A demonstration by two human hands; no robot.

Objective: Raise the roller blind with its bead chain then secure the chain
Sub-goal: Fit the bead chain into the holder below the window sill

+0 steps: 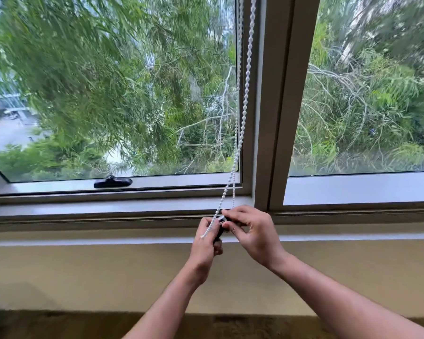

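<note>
Head view: no blind fabric shows over the glass, so I judge the raise done and the securing step in hand.

Both hands meet just below the window sill (108, 211), close together. Left hand (206, 243) has its fingers curled round the bottom of the bead chain (242, 113), with a small dark clip (220, 232) against its fingers. Right hand (252, 231) pinches at the top of that clip with thumb and forefinger, other fingers loosely curled. The clip is mostly hidden; can't tell if the chain is seated in it yet.

The chain runs up and away from the hands as two strands along the window frame (274, 106), out of view at the top. The strand to the left hand slants, fairly taut.

Next move, my guess: press the loop into the clip, keep tension so no slack hangs, and check that it locks.

Materials: chain is small white round beads, evenly spaced, probably plastic. Clip is dark with a pale shiny bit on top. Frame is smooth grey-beige metal, straight profiles. A black window latch (113, 182) sits well left of the hands. Wall below the sill is matt beige.
</note>
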